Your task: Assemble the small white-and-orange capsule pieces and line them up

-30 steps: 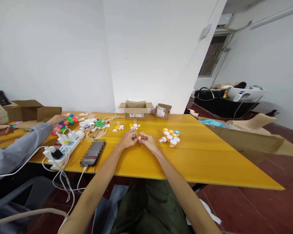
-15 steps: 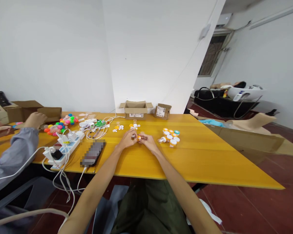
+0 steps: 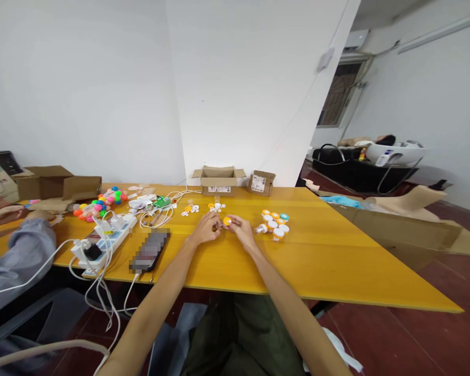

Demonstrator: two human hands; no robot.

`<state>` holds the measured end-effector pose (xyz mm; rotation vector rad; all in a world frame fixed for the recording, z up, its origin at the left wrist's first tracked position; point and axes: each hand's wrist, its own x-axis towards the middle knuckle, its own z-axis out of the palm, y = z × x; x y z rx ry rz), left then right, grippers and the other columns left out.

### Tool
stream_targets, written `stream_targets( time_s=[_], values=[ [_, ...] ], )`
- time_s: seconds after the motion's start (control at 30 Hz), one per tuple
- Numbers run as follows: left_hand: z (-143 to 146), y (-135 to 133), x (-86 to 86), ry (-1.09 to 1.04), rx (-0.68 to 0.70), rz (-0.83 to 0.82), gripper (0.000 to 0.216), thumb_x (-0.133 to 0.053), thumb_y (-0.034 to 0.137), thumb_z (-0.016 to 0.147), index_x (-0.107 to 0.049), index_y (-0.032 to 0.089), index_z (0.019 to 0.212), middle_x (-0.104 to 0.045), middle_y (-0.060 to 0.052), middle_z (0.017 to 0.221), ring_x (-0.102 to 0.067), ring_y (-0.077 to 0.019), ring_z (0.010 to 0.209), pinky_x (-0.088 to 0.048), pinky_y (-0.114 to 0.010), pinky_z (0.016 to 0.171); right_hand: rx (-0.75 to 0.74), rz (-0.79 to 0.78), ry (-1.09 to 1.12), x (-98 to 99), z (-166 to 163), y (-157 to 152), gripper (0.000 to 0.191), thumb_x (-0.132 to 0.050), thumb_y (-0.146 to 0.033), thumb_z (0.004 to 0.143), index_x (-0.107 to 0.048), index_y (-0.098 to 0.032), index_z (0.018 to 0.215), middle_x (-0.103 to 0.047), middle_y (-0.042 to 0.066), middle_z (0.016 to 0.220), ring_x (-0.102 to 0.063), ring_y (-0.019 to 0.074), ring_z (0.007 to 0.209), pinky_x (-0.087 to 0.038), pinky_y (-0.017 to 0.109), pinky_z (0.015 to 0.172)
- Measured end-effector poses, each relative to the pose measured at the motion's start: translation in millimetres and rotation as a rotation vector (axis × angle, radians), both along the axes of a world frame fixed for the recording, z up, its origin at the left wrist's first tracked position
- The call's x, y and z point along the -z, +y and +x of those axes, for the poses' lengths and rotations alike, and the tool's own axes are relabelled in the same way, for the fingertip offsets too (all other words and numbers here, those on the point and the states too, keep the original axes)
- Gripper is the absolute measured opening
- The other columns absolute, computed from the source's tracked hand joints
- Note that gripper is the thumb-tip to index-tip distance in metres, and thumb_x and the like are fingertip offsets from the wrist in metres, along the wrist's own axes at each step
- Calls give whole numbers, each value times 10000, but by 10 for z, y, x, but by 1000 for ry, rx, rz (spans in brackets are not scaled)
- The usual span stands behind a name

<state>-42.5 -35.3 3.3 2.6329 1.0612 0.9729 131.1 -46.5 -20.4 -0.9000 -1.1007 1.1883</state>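
Note:
My right hand (image 3: 239, 230) pinches a small round orange lid (image 3: 227, 221) with a white centre. My left hand (image 3: 207, 228) is closed beside it, fingers around a small clear jar (image 3: 220, 225) that is mostly hidden. The lid and jar are close together over the table's middle; whether they touch I cannot tell. To the right of my hands stand several small clear jars (image 3: 271, 225) with white, orange and blue lids, one lying on its side. Just beyond my hands lie loose white and orange round pieces (image 3: 216, 206), with more pieces (image 3: 189, 209) further left.
Two cardboard boxes (image 3: 218, 190) stand by the wall. On the left are a phone (image 3: 151, 250), a power strip (image 3: 112, 237) with tangled white cables, a green circuit board (image 3: 162, 201) and colourful balls (image 3: 102, 203). A co-worker's sleeve (image 3: 23, 253) reaches over the table's left end.
The orange lid in my right hand has turned to face upward and come apart from my left fingers a little. The co-worker's raised hand has lowered. The view has shifted slightly.

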Motion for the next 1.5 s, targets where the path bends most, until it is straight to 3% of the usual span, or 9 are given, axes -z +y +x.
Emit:
stream_targets(
  time_s=[0.33,0.57,0.77,1.07,1.5],
  values=[
    [4,-14,13,39,-7,-38,149,-615,102,707,-597,233,776,-585,-52,1000,-545,-240,972,-455,-391,892,-33,-37,16,14,19,-1,301,-755,-248,582,-743,-214,880,-776,53,900,-728,253,907,-587,434,910],
    [49,-35,-21,-100,-35,-1,123,-570,163,826,-607,240,915,-589,-42,959,-548,-227,959,-458,-377,908,-61,-28,-26,41,22,6,306,-768,-268,591,-752,-214,891,-776,58,928,-726,259,937,-593,422,893],
    [95,-66,-19,-67,-13,37,123,-564,231,882,-640,244,977,-597,-57,1004,-555,-226,981,-460,-370,923,-85,-27,-16,14,0,-14,300,-775,-246,570,-758,-217,868,-777,57,941,-721,264,961,-588,436,909],
    [85,-2,39,-6,-2,69,153,-574,225,870,-675,259,979,-599,-63,1023,-555,-233,993,-461,-383,932,-135,16,-76,-19,-16,-41,262,-748,-241,591,-779,-230,852,-780,33,919,-713,268,982,-581,452,916],
    [111,-14,17,-29,6,75,91,-611,163,833,-663,239,835,-613,-61,1015,-562,-232,997,-446,-393,926,-167,8,-90,-21,-11,-49,251,-700,-210,600,-788,-223,834,-773,17,862,-720,244,923,-590,440,905]
  ],
)
